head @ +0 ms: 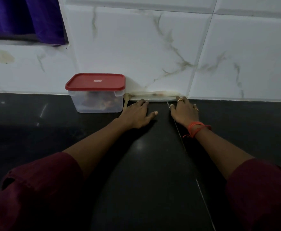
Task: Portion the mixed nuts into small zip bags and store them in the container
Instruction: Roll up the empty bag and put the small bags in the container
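Observation:
A clear plastic container (pixel 96 100) with a red lid (pixel 95 81) shut on it stands on the black counter against the wall; brown nuts in bags show through its side. To its right a flat pale tray (pixel 153 96) with brownish traces lies along the wall's foot. A pale spoon (pixel 126 100) lies between the container and the tray. My left hand (pixel 136 114) rests flat on the counter, its fingertips touching the tray's near edge at the left. At the tray's right end my right hand (pixel 184 110), with rings and an orange wrist thread, lies with fingers spread.
The black counter (pixel 144 164) runs from the wall to me, with a thin seam (pixel 183 144) running down it under my right wrist. White marble-look tiles (pixel 136 47) form the back wall. A purple curtain (pixel 24 19) hangs at the upper left.

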The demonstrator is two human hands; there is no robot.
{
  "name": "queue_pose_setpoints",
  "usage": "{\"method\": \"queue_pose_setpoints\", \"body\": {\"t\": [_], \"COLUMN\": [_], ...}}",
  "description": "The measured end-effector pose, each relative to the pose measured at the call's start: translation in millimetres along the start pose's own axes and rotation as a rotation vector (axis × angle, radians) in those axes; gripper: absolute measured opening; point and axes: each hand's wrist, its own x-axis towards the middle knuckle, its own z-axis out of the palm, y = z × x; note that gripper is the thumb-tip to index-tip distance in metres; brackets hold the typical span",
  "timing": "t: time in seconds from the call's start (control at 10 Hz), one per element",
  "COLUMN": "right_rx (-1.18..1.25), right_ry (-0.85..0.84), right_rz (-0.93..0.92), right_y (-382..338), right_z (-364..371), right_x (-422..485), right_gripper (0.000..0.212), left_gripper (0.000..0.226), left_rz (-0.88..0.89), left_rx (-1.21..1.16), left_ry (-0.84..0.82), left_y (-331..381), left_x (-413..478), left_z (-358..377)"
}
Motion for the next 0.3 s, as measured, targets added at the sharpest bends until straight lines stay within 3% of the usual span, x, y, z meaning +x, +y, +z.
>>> {"method": "queue_pose_setpoints", "body": {"t": [0.3], "right_rx": [0.076], "right_ry": [-0.155], "right_rz": [-0.137], "right_y": [-53], "right_z": [-23], "right_x": [-56], "right_gripper": [0.059], "left_gripper": [0.076], "left_rz": [-0.025], "left_rx": [-0.092], "left_ry": [-0.015], "left_y": [0], "left_x": [-44], "left_z": [-32]}}
